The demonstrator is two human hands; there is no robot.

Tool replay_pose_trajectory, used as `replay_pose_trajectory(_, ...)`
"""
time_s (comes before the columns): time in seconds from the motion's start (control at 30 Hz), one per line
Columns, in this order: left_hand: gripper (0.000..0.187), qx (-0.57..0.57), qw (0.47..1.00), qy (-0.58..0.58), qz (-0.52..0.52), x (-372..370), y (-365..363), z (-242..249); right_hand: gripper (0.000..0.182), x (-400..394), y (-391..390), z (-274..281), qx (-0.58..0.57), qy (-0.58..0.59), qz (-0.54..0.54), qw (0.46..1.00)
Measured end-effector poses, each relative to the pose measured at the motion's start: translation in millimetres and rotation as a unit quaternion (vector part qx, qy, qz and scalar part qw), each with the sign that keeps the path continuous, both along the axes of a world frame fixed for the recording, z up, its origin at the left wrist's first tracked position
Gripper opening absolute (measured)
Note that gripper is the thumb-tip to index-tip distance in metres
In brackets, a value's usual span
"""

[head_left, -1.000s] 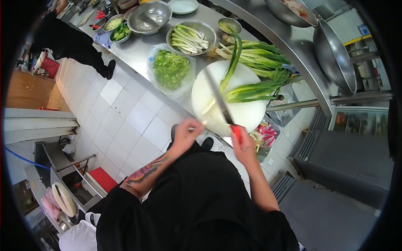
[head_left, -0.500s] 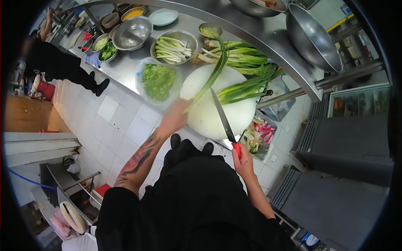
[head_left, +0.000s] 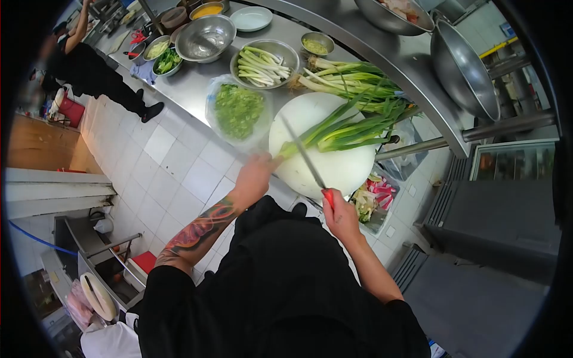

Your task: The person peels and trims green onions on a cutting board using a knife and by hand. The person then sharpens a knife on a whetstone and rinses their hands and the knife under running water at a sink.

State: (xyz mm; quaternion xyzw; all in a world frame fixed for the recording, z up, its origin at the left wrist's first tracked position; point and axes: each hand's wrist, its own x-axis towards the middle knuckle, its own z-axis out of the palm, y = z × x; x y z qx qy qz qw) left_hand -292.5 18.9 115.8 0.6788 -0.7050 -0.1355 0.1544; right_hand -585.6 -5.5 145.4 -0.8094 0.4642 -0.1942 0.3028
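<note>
My left hand (head_left: pixel 253 175) is closed on the root end of a green onion (head_left: pixel 307 138), at the left edge of a round white cutting board (head_left: pixel 340 170). The stalk lies over the board, its green leaves pointing to the upper right. My right hand (head_left: pixel 340 213) grips the red handle of a knife (head_left: pixel 308 161), whose blade crosses over the onion's pale part. Whether the blade touches it I cannot tell. Cut green leaves (head_left: pixel 352 135) lie on the board's right side. More whole green onions (head_left: pixel 346 80) lie behind the board.
Left of the board are a bag of chopped greens (head_left: pixel 239 111) and a bowl of white stalks (head_left: pixel 264 64). A metal shelf (head_left: pixel 382 56) with pans overhangs the counter. A bin of scraps (head_left: pixel 374 200) stands lower right. Another person (head_left: pixel 98 71) stands at far left.
The green onion that was raised in my left hand now lies lower across the board. The knife has moved left, over its pale end. The view has shifted slightly.
</note>
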Motion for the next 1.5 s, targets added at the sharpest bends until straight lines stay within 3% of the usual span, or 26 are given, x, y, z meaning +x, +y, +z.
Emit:
replay_pose_trajectory(0.03, 0.069, 0.001, 1.000, 0.008, 0.007, -0.1, 0.5, 0.4, 0.029, -3.2, -3.3, -8.6, 0.000, 0.001, 0.002, 1.000)
replay_pose_trajectory(0.1, 0.067, 0.000, 1.000, 0.022, 0.004, 4.0, 2.3, -1.7, 0.028, -8.9, -8.9, -17.2, 0.087, 0.188, 0.041, 0.977)
replay_pose_trajectory(0.17, 0.065, -0.001, 0.999, 0.035, -0.004, 14.0, 4.0, -10.6, 0.029, -12.6, -16.9, -13.1, 0.091, 0.187, 0.045, 0.977)
replay_pose_trajectory(0.23, 0.057, -0.090, 0.962, 0.256, -0.025, 40.4, 6.9, -40.8, 0.030, -14.7, -17.9, -1.0, 0.095, 0.182, 0.041, 0.978)
replay_pose_trajectory(0.27, 0.052, -0.031, 0.935, 0.352, 0.041, 49.4, 16.8, -54.7, 0.030, -15.8, -16.8, 5.4, 0.085, 0.160, 0.037, 0.983)
replay_pose_trajectory(0.3, 0.052, -0.029, 0.936, 0.350, 0.034, 54.9, 23.3, -48.0, 0.030, -17.3, -15.3, 7.9, 0.076, 0.139, 0.034, 0.987)
replay_pose_trajectory(0.33, 0.053, 0.046, 0.847, 0.517, 0.116, 58.9, 30.8, -36.0, 0.030, -20.6, -12.5, 5.5, 0.078, 0.136, 0.029, 0.987)
replay_pose_trajectory(0.37, 0.055, 0.120, 0.716, 0.659, 0.197, 62.1, 38.7, -29.8, 0.032, -25.4, -8.4, 1.5, 0.057, 0.119, 0.023, 0.991)
replay_pose_trajectory(0.4, 0.050, 0.121, 0.681, 0.687, 0.222, 64.3, 43.0, -27.2, 0.034, -29.6, -6.7, -0.7, 0.034, 0.101, 0.019, 0.994)
replay_pose_trajectory(0.6, 0.037, 0.083, 0.619, 0.765, 0.155, 34.7, 11.5, -2.7, 0.047, -65.7, -39.3, -13.3, -0.102, 0.145, 0.048, 0.983)
replay_pose_trajectory(0.7, 0.036, 0.073, 0.641, 0.759, 0.087, -4.6, -21.0, 12.6, 0.054, -74.8, -66.0, -23.9, -0.162, 0.162, 0.041, 0.973)
replay_pose_trajectory(0.77, 0.035, 0.071, 0.654, 0.751, 0.064, -36.9, -37.8, 23.8, 0.052, -60.5, -76.1, -16.7, -0.313, 0.099, 0.011, 0.944)
replay_pose_trajectory(0.8, 0.034, 0.063, 0.666, 0.741, 0.052, -51.3, -44.1, 24.1, 0.047, -44.6, -71.5, -4.3, -0.185, -0.025, -0.047, 0.981)
replay_pose_trajectory(0.83, 0.034, 0.057, 0.679, 0.731, 0.041, -66.3, -49.0, 24.8, 0.043, -23.0, -64.8, 12.2, -0.051, -0.152, -0.105, 0.981)
replay_pose_trajectory(0.87, 0.035, 0.043, 0.702, 0.710, 0.028, -82.6, -52.0, 29.1, 0.027, -3.8, -62.8, 22.9, 0.016, -0.289, -0.132, 0.948)
replay_pose_trajectory(0.9, 0.035, 0.051, 0.704, 0.708, 0.018, -97.0, -54.0, 29.6, 0.027, 5.3, -63.0, 24.7, 0.012, -0.291, -0.145, 0.946)
replay_pose_trajectory(0.97, 0.037, 0.018, 0.721, 0.691, -0.049, -121.3, -56.5, 29.9, 0.023, 14.1, -63.6, 27.2, 0.191, -0.433, -0.155, 0.867)
replay_pose_trajectory(1.03, 0.037, 0.014, 0.697, 0.714, -0.058, -137.9, -57.5, 42.5, 0.024, 18.3, -56.8, 37.7, 0.195, -0.471, -0.190, 0.839)
replay_pose_trajectory(1.1, 0.037, 0.034, 0.591, 0.806, 0.017, -146.4, -58.8, 45.8, 0.026, 15.0, -48.1, 40.2, 0.204, -0.503, -0.217, 0.811)
replay_pose_trajectory(1.17, 0.039, 0.061, 0.567, 0.821, -0.014, -148.1, -69.3, 36.5, 0.031, 5.1, -33.7, 37.1, 0.247, -0.557, -0.240, 0.756)
replay_pose_trajectory(1.23, 0.040, 0.058, 0.651, 0.757, 0.000, -155.8, -80.4, 33.8, 0.032, -10.6, -19.5, 35.6, 0.226, -0.553, -0.255, 0.760)
replay_pose_trajectory(1.3, 0.041, 0.081, 0.638, 0.764, 0.044, -147.6, -91.5, 37.0, 0.033, -38.5, -10.3, 40.7, 0.124, -0.474, -0.306, 0.816)
replay_pose_trajectory(1.37, 0.043, 0.104, 0.625, 0.769, 0.084, -137.4, -101.1, 42.4, 0.034, -81.8, -11.8, 26.4, 0.039, -0.456, -0.374, 0.807)
replay_pose_trajectory(1.43, 0.046, 0.095, 0.561, 0.818, 0.078, -129.0, -106.0, 49.3, 0.035, -138.2, -19.2, 5.5, 0.035, -0.430, -0.432, 0.792)
replay_pose_trajectory(1.47, 0.052, 0.103, 0.586, 0.802, 0.052, -126.6, -108.1, 54.2, 0.035, -171.0, -29.2, -17.8, 0.035, -0.431, -0.432, 0.791)
replay_pose_trajectory(1.5, 0.052, 0.106, 0.587, 0.801, 0.052, -127.9, -107.9, 54.5, 0.034, -204.4, -41.0, -47.3, 0.010, -0.301, -0.414, 0.859)
